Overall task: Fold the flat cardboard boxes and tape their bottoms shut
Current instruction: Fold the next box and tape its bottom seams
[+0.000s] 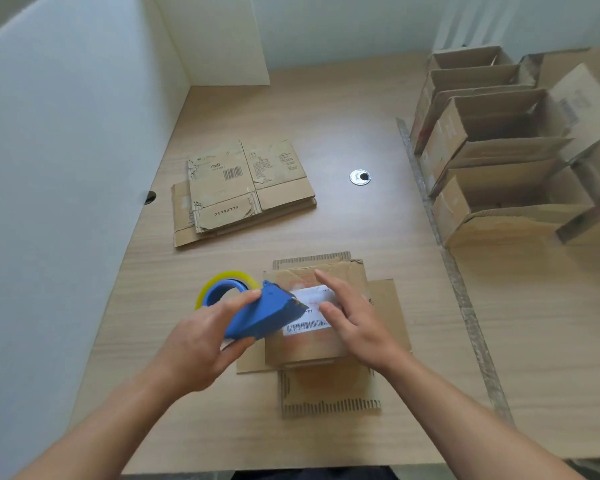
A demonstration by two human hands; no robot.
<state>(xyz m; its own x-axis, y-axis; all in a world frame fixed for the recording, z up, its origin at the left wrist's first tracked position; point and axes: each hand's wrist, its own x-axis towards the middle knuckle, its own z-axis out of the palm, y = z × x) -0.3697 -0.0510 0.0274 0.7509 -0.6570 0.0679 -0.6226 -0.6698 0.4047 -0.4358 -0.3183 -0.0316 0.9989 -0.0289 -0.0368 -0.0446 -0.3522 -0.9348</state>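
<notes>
A cardboard box point(309, 344) stands bottom-up on the desk in front of me, its flaps folded in and a white barcode label across the top. My left hand point(201, 344) grips a blue tape dispenser point(260, 313) with a yellowish tape roll; its cutting end lies on the left part of the box's bottom. With straight fingers, my right hand point(350, 317) presses flat on the flaps just right of the dispenser. A stack of flat cardboard boxes point(239, 188) lies farther back on the desk.
Several folded open boxes point(492, 150) stand in a row along the right side. A round cable grommet point(360, 177) sits in the desk point(343, 116) behind the box. White partition walls close off the left and back.
</notes>
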